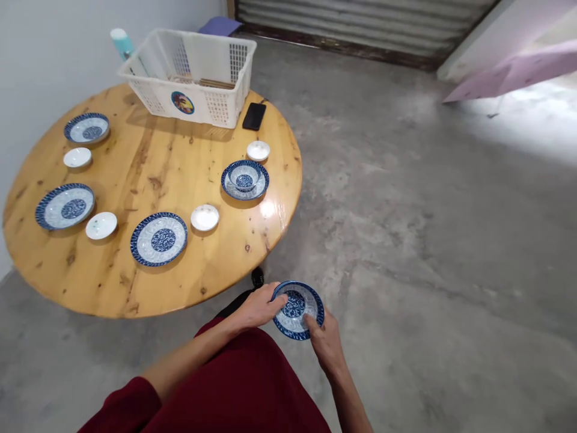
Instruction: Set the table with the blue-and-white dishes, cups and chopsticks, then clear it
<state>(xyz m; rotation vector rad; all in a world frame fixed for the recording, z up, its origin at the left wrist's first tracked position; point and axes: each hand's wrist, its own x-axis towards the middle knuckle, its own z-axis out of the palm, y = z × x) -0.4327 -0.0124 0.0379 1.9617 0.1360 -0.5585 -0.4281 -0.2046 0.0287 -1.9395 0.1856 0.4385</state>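
Note:
A blue-and-white patterned bowl is held low in front of my body, past the table's near edge. My left hand grips its left rim, thumb over the inside. On the opposite side, my right hand is closed around the lower right rim, its thumb also inside. Whether more bowls are stacked under it, I cannot tell. Nearest on the table are a blue-rimmed plate and a small white dish. Farther right, another plate carries a matching small bowl.
The round wooden table also bears two blue-rimmed plates, more small white dishes, a black phone and a white plastic basket holding chopsticks. A pink umbrella stands at the far right, on concrete floor.

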